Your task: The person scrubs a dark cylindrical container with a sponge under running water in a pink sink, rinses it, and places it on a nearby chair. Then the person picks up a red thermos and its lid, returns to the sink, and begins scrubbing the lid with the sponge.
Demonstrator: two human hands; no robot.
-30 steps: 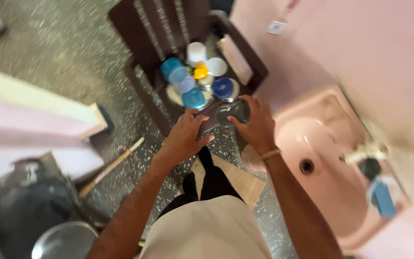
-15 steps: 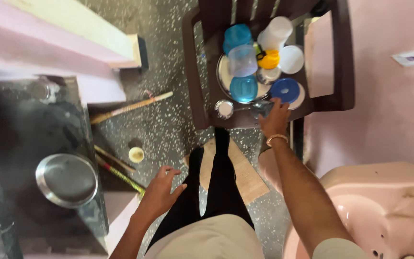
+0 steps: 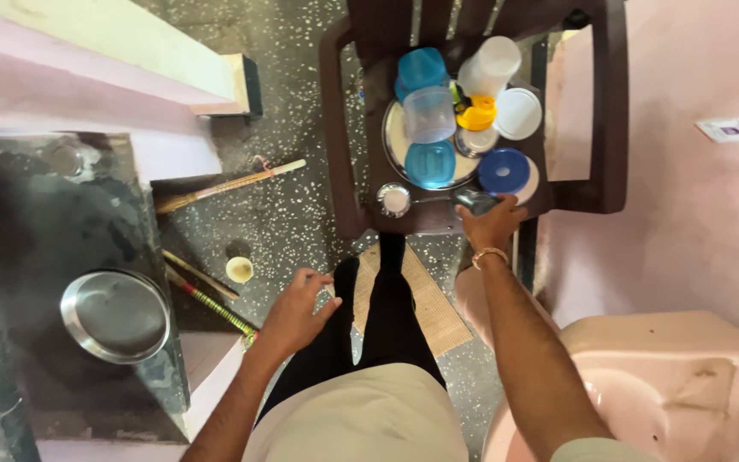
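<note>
Standing over a speckled floor [image 3: 292,205], the person faces a dark brown plastic chair [image 3: 344,128] whose seat is crowded with containers. Right of the right hand [image 3: 491,224] lies a pink sink [image 3: 694,385]; left of the left hand [image 3: 294,310] sits a dark tabletop [image 3: 53,231] carrying a steel plate [image 3: 115,315]. Just beyond the right hand stand blue tubs [image 3: 429,162], a clear cup [image 3: 428,114] and white lids [image 3: 517,113] on a round tray. The right hand closes around a small steel cup [image 3: 475,200] at the seat's front edge. The left hand hangs loosely curled, holding nothing, above the floor near the person's legs.
</note>
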